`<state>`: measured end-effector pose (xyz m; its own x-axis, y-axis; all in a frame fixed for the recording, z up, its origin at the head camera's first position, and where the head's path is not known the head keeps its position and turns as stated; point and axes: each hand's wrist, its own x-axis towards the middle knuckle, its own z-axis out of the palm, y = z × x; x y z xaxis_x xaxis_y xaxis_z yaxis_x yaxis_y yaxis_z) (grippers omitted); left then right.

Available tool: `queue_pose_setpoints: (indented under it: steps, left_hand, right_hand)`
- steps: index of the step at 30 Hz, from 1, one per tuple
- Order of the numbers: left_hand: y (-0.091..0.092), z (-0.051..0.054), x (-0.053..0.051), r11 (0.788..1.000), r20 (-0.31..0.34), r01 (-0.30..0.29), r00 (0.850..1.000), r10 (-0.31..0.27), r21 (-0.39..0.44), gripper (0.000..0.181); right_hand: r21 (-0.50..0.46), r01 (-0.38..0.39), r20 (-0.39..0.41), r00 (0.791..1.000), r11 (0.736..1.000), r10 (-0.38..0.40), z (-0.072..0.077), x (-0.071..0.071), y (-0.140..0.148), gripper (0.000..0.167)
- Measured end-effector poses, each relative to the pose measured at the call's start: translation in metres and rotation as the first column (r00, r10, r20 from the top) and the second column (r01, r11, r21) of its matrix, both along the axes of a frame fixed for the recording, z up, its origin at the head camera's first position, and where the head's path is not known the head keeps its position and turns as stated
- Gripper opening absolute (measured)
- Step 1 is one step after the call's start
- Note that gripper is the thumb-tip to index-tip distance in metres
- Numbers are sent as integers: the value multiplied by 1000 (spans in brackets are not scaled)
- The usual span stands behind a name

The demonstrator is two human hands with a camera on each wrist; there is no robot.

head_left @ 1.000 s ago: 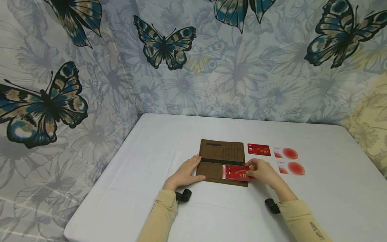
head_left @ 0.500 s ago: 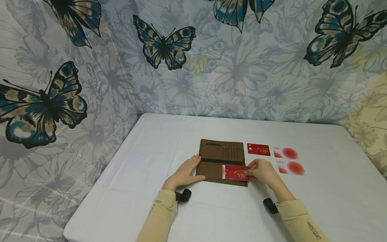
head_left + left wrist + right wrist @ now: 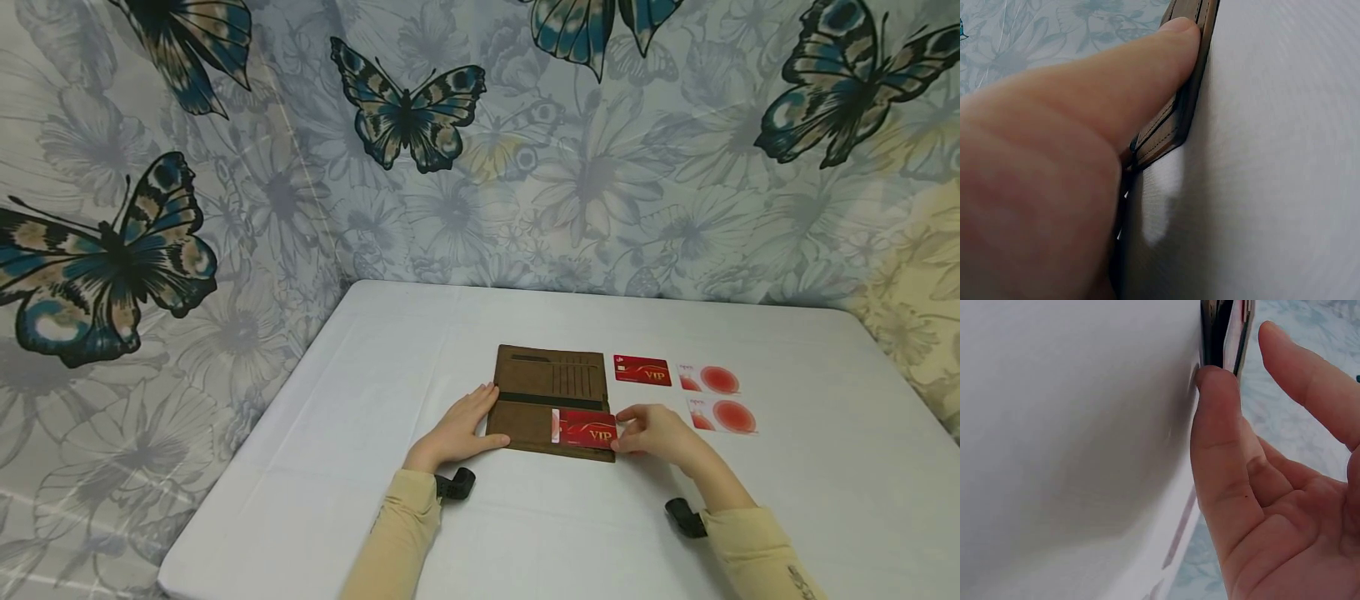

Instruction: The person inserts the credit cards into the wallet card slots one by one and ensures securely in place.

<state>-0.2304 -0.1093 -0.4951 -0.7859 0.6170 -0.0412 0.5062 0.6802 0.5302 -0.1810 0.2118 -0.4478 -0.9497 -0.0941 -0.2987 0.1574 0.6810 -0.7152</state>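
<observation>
A brown wallet (image 3: 525, 423) lies opened flat on the white table, a dark band across its middle. On its lower half, at the right, is a red VIP card (image 3: 585, 428) with a white strip at its left end. My left hand (image 3: 459, 429) rests on the wallet's left edge, thumb and fingers spread; in the left wrist view the thumb (image 3: 1147, 75) presses on the wallet's edge. At the wallet's right edge is my right hand (image 3: 660, 433); in the right wrist view a fingertip touches the edge, and the thumb and fingers (image 3: 1219, 431) stand apart.
Right of the wallet lie another red VIP card (image 3: 642, 371) and two white cards with red circles, one (image 3: 720, 380) above the other (image 3: 734, 417). The white table (image 3: 300, 500) meets a butterfly-patterned wall behind and at the left.
My right hand has let go of the red card's right end and shifted slightly right and down. The card sits a little further left than at first. My left hand has stayed put.
</observation>
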Motion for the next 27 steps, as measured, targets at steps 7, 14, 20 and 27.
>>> queue_pose_setpoints:
  steps: [7, 14, 20, 27]
  left_hand:
    - [0, 4, 1, 1000, -3, 5, 1000, -5, 12, 83]
    - [0, 3, 0, 1000, -3, 3, 1000, -3, 12, 83]
    - [0, 2, 0, 1000, 1, -1, 1000, 1, 12, 84]
    - [1, 1, 0, 1000, 5, -4, 1000, 4, 5, 84]
  right_hand:
    - [10, -1, -12, 1000, 1000, 1, 2, 6, 2, 45]
    - [18, -17, -23, 1000, 1000, 17, 3, 9, -1, 41]
    - [39, -17, -30, 999, 999, 18, 0, 9, -2, 41]
    - [10, -8, -39, 999, 1000, 8, 0, 10, -4, 44]
